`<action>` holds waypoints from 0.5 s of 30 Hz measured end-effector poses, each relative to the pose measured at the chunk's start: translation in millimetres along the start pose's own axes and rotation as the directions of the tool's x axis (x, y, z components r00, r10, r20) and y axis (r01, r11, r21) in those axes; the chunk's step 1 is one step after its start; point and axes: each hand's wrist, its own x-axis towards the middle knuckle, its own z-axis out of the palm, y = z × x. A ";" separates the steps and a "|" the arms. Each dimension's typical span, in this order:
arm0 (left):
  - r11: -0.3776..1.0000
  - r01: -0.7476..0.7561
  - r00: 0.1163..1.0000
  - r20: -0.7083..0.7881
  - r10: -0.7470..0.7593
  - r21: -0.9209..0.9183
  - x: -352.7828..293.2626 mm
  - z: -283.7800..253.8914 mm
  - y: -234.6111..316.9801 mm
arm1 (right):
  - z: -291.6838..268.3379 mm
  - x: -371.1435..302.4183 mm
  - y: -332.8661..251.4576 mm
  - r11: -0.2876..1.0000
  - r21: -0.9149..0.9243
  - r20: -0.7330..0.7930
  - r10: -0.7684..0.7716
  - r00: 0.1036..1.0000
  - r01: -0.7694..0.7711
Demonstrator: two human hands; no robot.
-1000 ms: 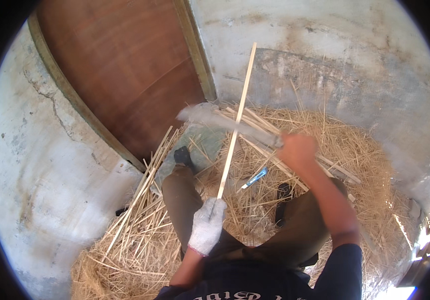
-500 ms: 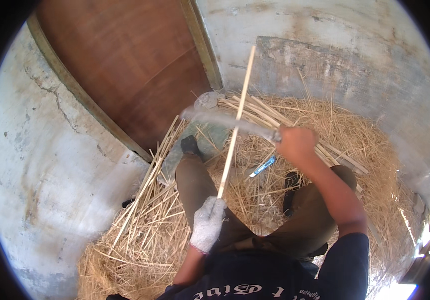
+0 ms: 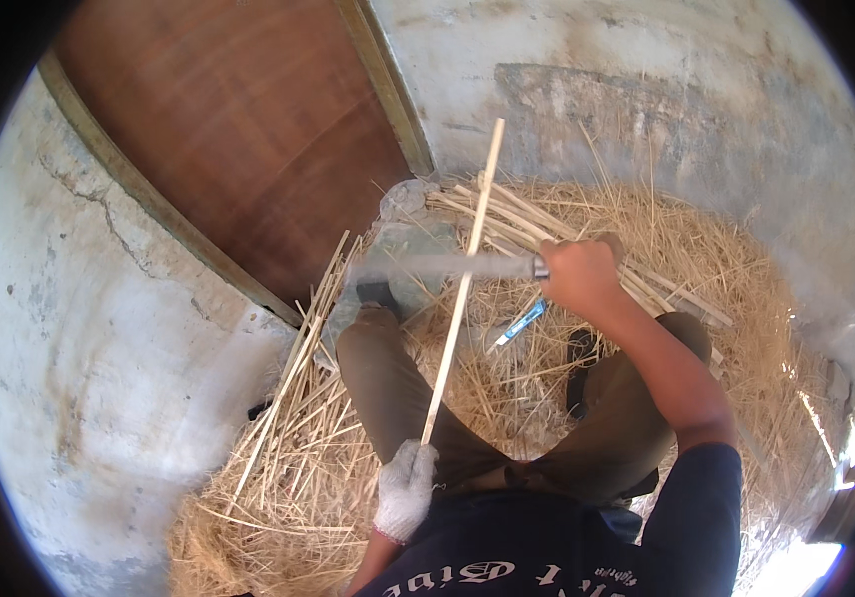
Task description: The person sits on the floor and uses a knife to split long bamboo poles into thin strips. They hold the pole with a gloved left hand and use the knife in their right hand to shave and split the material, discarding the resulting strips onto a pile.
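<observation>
My left hand (image 3: 407, 490), in a white knit glove, is closed around the lower end of a long pale bamboo strip (image 3: 452, 339). The strip slants up and away over the gap between my legs. My bare right hand (image 3: 581, 277) grips the handle of a machete (image 3: 492, 266), its long blade pointing left. Motion smears the blade, which crosses the strip about midway along; whether it touches the wood I cannot tell. Below the blade, a blue utility knife (image 3: 520, 325) lies on the shavings between my legs.
Thin shavings (image 3: 686, 259) cover the floor around me. Several finished-looking strips (image 3: 293, 373) lean at my left, and thicker split pieces (image 3: 522, 214) lie ahead. A greenish slab (image 3: 413, 249) is by my left foot. Walls and a brown door (image 3: 238, 139) close in the corner.
My left hand has drawn the strip down toward my body. My right hand has shifted slightly left with the machete, whose blade now lies nearly level and lower along its left end.
</observation>
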 end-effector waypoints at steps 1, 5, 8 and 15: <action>0.998 0.020 1.000 -0.008 -0.020 -0.053 2.7 5.6 -12.1 | 10.8 -5.5 3.9 0.990 0.017 -0.029 -0.139 0.990 0.139; 0.997 0.064 0.998 -0.002 -0.064 -0.036 -24.0 -14.2 -23.1 | -13.5 28.5 12.4 0.918 -0.108 0.336 0.394 0.855 -0.381; 0.956 0.253 0.963 0.137 -0.234 -0.147 -41.2 -18.4 -35.0 | -8.6 33.8 83.9 0.759 0.123 0.143 0.624 0.769 -0.639; 0.736 0.263 0.964 0.201 -0.173 -0.624 -22.5 -14.2 10.9 | -1.7 12.7 80.1 0.633 0.460 0.086 0.666 0.741 -0.622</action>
